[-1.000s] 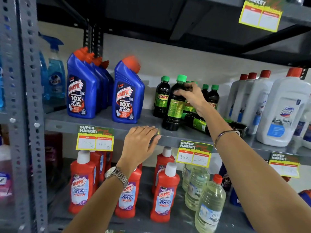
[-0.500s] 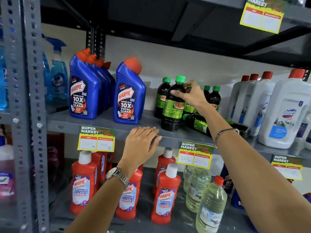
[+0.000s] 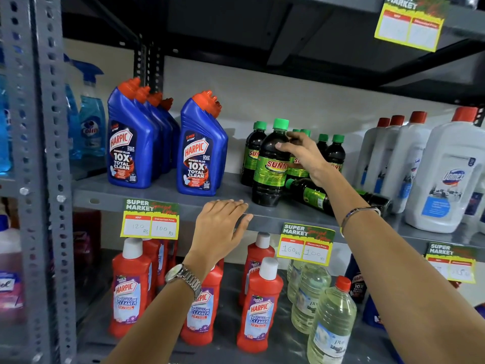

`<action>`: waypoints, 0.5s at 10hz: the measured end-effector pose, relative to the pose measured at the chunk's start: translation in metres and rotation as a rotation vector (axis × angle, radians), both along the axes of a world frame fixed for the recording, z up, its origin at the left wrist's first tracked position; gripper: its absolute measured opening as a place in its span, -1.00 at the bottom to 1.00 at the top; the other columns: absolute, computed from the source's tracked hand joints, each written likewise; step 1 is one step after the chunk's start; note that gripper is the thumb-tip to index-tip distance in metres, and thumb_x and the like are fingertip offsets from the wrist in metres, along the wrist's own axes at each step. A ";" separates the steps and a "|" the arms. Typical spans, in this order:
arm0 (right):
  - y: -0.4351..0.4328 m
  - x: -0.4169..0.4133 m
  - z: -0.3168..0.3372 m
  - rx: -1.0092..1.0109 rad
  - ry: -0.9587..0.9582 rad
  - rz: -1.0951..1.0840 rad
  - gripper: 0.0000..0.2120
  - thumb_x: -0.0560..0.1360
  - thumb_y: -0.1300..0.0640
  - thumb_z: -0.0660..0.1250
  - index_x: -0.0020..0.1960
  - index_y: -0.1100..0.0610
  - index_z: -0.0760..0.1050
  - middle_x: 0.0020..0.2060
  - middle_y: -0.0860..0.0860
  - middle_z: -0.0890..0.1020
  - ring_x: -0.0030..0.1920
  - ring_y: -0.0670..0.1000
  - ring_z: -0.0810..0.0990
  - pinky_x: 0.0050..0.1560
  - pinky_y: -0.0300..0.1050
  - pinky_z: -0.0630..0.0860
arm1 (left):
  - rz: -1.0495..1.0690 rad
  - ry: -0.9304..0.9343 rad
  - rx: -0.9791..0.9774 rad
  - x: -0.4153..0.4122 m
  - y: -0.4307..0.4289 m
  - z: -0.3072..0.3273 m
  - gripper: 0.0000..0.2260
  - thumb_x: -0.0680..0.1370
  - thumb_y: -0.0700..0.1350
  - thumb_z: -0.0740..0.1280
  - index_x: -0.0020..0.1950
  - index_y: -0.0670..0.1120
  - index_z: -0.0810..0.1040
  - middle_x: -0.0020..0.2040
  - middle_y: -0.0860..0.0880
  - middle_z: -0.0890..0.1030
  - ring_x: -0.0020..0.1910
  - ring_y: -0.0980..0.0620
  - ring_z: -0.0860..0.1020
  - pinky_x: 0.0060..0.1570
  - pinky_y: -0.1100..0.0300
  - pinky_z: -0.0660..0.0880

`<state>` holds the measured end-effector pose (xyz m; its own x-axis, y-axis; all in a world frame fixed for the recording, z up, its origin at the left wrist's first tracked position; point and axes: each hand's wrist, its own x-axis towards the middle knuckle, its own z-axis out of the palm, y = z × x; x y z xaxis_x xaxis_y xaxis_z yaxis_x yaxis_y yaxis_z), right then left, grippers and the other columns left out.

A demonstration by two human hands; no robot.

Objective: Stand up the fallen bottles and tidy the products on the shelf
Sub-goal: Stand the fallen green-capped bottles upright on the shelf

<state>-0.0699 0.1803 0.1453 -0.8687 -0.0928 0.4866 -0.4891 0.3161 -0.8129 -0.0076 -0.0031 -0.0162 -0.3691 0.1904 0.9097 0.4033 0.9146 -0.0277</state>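
Observation:
Dark Sunny bottles with green caps stand on the grey middle shelf (image 3: pixel 162 191). My right hand (image 3: pixel 304 153) grips the shoulder of the front upright Sunny bottle (image 3: pixel 270 169). Behind my wrist a fallen Sunny bottle (image 3: pixel 309 194) lies on its side, cap pointing left; a second fallen bottle (image 3: pixel 375 199) lies further right, partly hidden by my forearm. Other Sunny bottles (image 3: pixel 253 151) stand behind. My left hand (image 3: pixel 220 227) rests flat on the shelf's front edge, holding nothing.
Blue Harpic bottles (image 3: pixel 202 151) stand left of the Sunny group, white Domex jugs (image 3: pixel 446 174) to the right. Red Harpic cleaners (image 3: pixel 258 308) and clear bottles (image 3: pixel 330 324) fill the shelf below. A grey upright post (image 3: pixel 44 179) stands at left, with blue Colin sprays (image 3: pixel 90 127) beyond.
My right hand has turned the front Sunny bottle so its label faces forward and slid down from the cap to its shoulder. The left hand has stayed on the shelf edge.

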 end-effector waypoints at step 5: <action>-0.001 -0.003 -0.008 -0.003 -0.014 0.041 -0.44 0.45 0.06 0.38 0.39 0.02 0.29 0.11 0.00 0.50 -0.06 -0.17 0.52 -0.29 -0.28 0.47 | 0.000 -0.002 -0.010 0.003 0.000 0.002 -0.69 0.55 0.03 0.19 0.05 -0.11 0.65 -0.02 -0.02 0.69 -0.02 0.02 0.63 -0.01 0.12 0.49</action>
